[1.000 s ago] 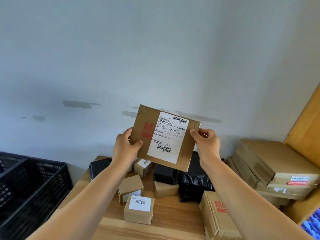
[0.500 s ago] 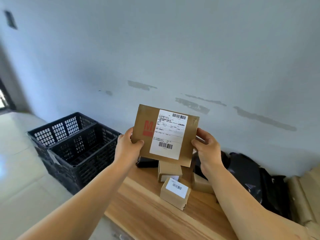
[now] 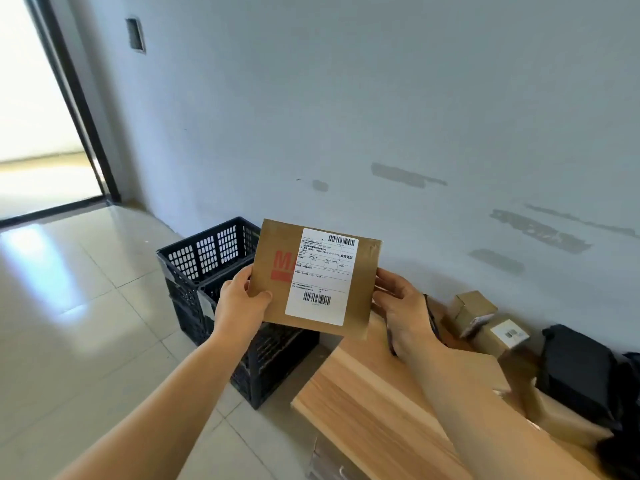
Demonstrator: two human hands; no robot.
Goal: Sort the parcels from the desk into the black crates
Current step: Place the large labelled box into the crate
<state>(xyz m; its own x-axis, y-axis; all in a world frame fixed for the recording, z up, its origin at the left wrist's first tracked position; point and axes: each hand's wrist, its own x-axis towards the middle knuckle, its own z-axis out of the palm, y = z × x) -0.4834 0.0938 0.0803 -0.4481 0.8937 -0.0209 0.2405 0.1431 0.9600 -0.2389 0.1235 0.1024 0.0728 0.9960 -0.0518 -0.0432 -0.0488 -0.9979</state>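
Observation:
I hold a flat brown cardboard parcel (image 3: 360, 271) with a white barcode label and red print up in front of me. My left hand (image 3: 239, 303) grips its lower left corner, thumb on the front. My right hand (image 3: 401, 303) holds its right edge, fingers behind it. Below and behind the parcel stand black perforated crates (image 3: 211, 258) on the floor against the wall, left of the wooden desk (image 3: 367, 396). The crates' insides are mostly hidden by the parcel and my left arm.
Small cardboard boxes (image 3: 474, 310) and a black plastic-wrapped parcel (image 3: 575, 365) lie on the desk's right part by the grey wall. Pale floor tiles (image 3: 79, 323) spread left toward a bright doorway (image 3: 38, 109). More packaging shows under the desk edge.
The view has swung left: the crates moved toward the centre, the desk parcels slid off to the right, a doorway appeared. The parcel stays in both hands, now over the crates.

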